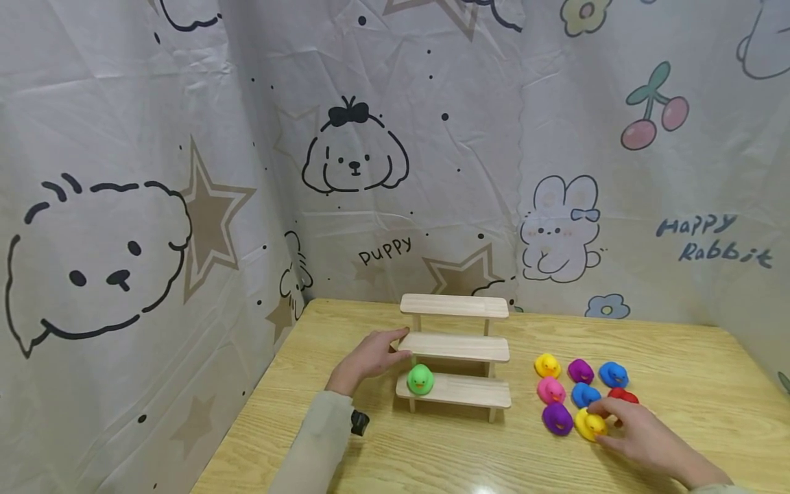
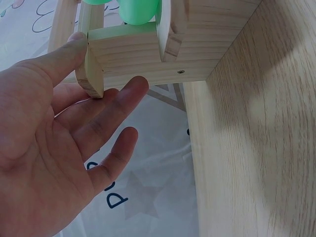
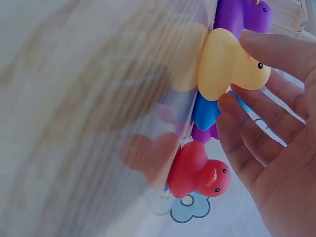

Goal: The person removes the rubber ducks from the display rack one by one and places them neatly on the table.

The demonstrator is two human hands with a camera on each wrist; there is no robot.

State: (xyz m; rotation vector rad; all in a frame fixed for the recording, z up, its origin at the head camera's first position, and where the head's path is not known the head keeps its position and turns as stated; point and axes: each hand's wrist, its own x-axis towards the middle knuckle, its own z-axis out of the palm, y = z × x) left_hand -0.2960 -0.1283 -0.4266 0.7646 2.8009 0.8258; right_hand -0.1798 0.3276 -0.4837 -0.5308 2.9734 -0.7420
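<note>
A three-tier wooden display stand (image 1: 459,346) stands on the table, a green toy duck (image 1: 421,379) sitting at the left of its lowest tier. My left hand (image 1: 373,358) pinches the left end of the middle tier; in the left wrist view the thumb lies on one face of the board and a finger on the other. Over on the right, my right hand (image 1: 642,432) has thumb and fingers around the front yellow toy duck (image 3: 217,64), which sits on the tabletop. Right beside it are a purple duck (image 1: 558,419) and a red duck (image 3: 197,170), the red one partly hidden in the head view.
More ducks stand in rows behind: yellow (image 1: 547,366), purple (image 1: 581,371), blue (image 1: 614,374), pink (image 1: 551,390) and another blue duck (image 1: 583,394). A printed cloth (image 1: 432,171) hangs around the wooden table (image 1: 432,453) at the back and sides.
</note>
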